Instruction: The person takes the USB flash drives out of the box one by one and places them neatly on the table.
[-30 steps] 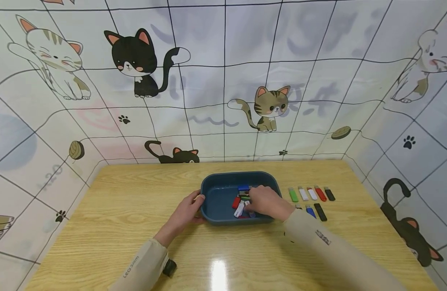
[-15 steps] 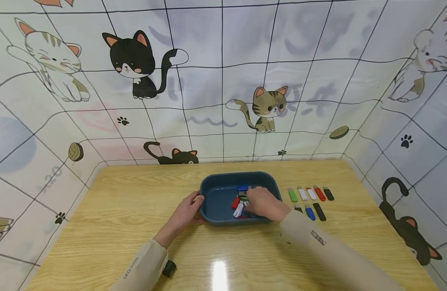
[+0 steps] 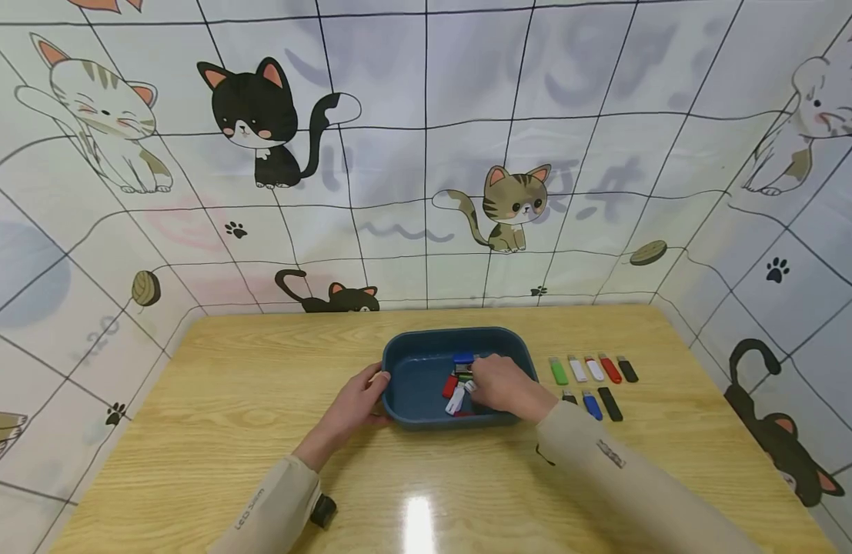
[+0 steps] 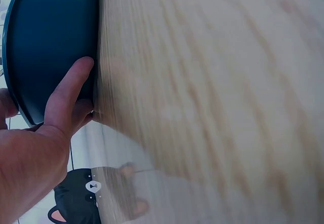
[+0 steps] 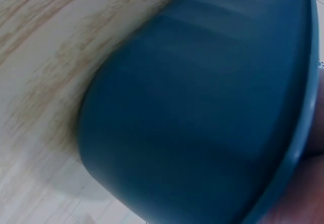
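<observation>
A dark blue plastic bin [image 3: 419,385] stands on the wooden table, with several USB sticks heaped in its right half. Among them are a red USB stick [image 3: 450,385], a white one [image 3: 456,399] and a blue one [image 3: 463,358]. My left hand [image 3: 356,398] holds the bin's left end, thumb at the rim and fingers against the outer wall in the left wrist view. Reaching over the right side, my right hand [image 3: 505,386] has its fingers down among the sticks; I cannot tell whether they pinch one. The bin's wall [image 5: 192,97] hides them in the right wrist view.
Right of the bin, USB sticks lie in two rows on the table [image 3: 259,385]: green [image 3: 559,371], white [image 3: 577,368], red [image 3: 609,369] and black [image 3: 627,369] at the back, blue [image 3: 592,405] and black [image 3: 609,404] in front. A cat-print curtain [image 3: 391,223] surrounds the table.
My right hand stays in the bin, its fingers shifting slightly among the USB sticks. The left hand keeps its hold on the bin's end.
</observation>
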A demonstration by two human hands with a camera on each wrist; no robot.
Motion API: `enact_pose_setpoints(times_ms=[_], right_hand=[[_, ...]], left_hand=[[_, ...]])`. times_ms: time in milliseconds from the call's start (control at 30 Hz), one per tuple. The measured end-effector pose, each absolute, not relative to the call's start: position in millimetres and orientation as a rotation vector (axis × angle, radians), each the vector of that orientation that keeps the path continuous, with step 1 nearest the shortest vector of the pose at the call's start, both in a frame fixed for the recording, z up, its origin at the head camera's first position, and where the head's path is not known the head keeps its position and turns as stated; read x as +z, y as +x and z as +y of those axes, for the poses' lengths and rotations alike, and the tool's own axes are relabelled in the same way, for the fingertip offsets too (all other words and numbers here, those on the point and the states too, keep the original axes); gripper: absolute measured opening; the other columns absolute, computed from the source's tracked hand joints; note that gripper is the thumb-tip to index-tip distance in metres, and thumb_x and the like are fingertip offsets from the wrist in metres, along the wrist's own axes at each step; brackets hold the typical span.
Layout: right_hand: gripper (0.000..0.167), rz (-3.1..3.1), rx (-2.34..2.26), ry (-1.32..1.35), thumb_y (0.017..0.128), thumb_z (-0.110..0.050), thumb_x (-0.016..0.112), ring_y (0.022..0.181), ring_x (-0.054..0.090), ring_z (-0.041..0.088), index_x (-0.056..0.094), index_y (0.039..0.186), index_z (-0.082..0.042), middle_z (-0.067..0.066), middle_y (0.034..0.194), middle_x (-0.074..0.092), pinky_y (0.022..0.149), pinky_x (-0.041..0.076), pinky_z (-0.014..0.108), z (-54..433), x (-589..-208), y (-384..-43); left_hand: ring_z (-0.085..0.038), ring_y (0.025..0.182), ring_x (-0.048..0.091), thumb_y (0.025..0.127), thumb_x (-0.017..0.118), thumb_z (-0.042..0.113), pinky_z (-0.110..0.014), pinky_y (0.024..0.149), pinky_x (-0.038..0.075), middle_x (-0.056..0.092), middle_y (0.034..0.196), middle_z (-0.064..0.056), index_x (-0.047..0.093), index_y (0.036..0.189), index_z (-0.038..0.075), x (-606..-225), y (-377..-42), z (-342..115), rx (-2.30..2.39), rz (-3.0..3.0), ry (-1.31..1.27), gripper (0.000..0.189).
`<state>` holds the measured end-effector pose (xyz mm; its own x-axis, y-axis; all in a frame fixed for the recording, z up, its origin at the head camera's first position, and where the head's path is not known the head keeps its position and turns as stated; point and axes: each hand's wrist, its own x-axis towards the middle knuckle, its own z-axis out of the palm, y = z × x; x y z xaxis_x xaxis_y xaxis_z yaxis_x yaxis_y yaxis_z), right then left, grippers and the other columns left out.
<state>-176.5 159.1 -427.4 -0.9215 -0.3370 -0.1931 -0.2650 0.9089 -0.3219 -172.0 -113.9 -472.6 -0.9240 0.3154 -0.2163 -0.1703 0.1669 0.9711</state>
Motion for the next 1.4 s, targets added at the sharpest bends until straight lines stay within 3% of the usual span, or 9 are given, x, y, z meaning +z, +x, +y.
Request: enact_pose_setpoints(times_ms=[233,567,700,867,1067,1400], right_hand=[[0.054,2.817,-0.487,-0.390,0.094,-0.008,0.073,0.046,0.020,0.011,0.040,0.051,-0.014,-0.005,0.049,0.026,0.049,0.016,0.026,163.5,-417.2,-175.7],[0.050,2.846,-0.540,-0.427,0.094,-0.012,0.073,0.046,0.025,0.010,0.043,0.054,-0.015,-0.006,0.050,0.032,0.048,0.017,0.025,171.5,-410.6,-170.7],[0.033,2.891,-0.562,-0.431,0.093,-0.012,0.074,0.048,0.032,0.010,0.055,0.065,-0.012,-0.006,0.055,0.040,0.049,0.022,0.025,178.6,-408.9,-165.2],[0.010,2.933,-0.625,-0.394,0.093,-0.015,0.074,0.058,0.047,0.012,0.069,0.089,-0.007,-0.004,0.071,0.058,0.054,0.038,0.027,195.3,-398.7,-153.9],[0.018,2.956,-0.655,-0.232,0.095,-0.021,0.072,0.066,0.055,0.014,0.070,0.102,-0.004,0.000,0.087,0.067,0.058,0.046,0.031,239.9,-381.1,-137.3],[0.023,2.979,-0.645,-0.074,0.098,-0.023,0.068,0.071,0.057,0.015,0.068,0.101,0.000,0.004,0.090,0.068,0.060,0.046,0.033,320.2,-379.5,-123.7]], left_hand=[[-0.046,0.131,0.056,0.112,0.046,0.026,-0.049,0.080,0.063,0.050,0.147,-0.032,0.039,0.157,0.002,-470.9,-173.1,-112.1,1.818,2.072,0.147,0.051],[-0.045,0.131,0.055,0.112,0.046,0.024,-0.048,0.079,0.063,0.049,0.148,-0.031,0.039,0.157,0.001,-472.2,-172.5,-109.8,1.810,2.084,0.144,0.050],[-0.046,0.132,0.054,0.112,0.046,0.024,-0.048,0.079,0.063,0.047,0.150,-0.031,0.037,0.157,0.001,-473.5,-170.1,-110.5,1.810,2.067,0.150,0.051],[-0.046,0.131,0.055,0.112,0.046,0.025,-0.047,0.079,0.063,0.045,0.151,-0.032,0.036,0.158,0.001,-474.6,-167.5,-111.6,1.798,2.071,0.159,0.053],[-0.046,0.132,0.054,0.112,0.046,0.026,-0.048,0.079,0.063,0.045,0.151,-0.032,0.036,0.158,0.001,-473.3,-168.2,-110.6,1.808,2.066,0.159,0.053],[-0.046,0.132,0.054,0.113,0.045,0.025,-0.049,0.079,0.063,0.047,0.150,-0.033,0.038,0.157,0.001,-471.9,-168.7,-113.7,1.823,2.066,0.155,0.051]])
